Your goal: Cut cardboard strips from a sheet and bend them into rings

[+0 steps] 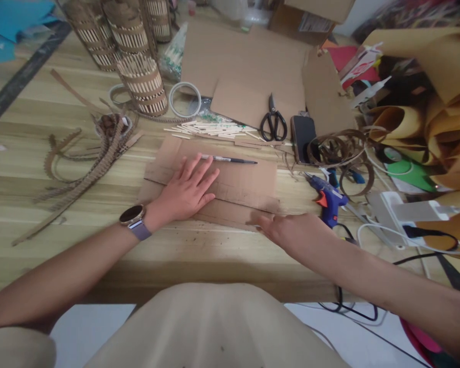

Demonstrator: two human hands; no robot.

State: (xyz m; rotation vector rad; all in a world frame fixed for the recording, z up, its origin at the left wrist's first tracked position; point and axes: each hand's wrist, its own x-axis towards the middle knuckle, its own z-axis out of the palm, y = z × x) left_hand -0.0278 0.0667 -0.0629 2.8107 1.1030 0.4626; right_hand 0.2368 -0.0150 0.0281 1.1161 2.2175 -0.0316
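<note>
A piece of brown cardboard (245, 179) lies flat on the wooden table, with a dark line or slit running across its near part. My left hand (186, 191), wearing a watch on the wrist, presses on it with fingers spread. Just beyond those fingertips a pen (230, 159) rests on the cardboard. At the near right corner of the cardboard is my right hand (287, 230), its fingers curled together and slightly blurred. Whatever they may hold is hidden under the hand. Small dark crumbs lie in front of the cardboard's near edge.
Beyond the cardboard lie pale sticks (214, 129), black scissors (273, 120) and a phone (303, 138). A blue glue gun (327, 199) and a white power strip (391, 217) with cables are at right. Corrugated strips (99, 163) and stick-covered cylinders (143, 84) stand left.
</note>
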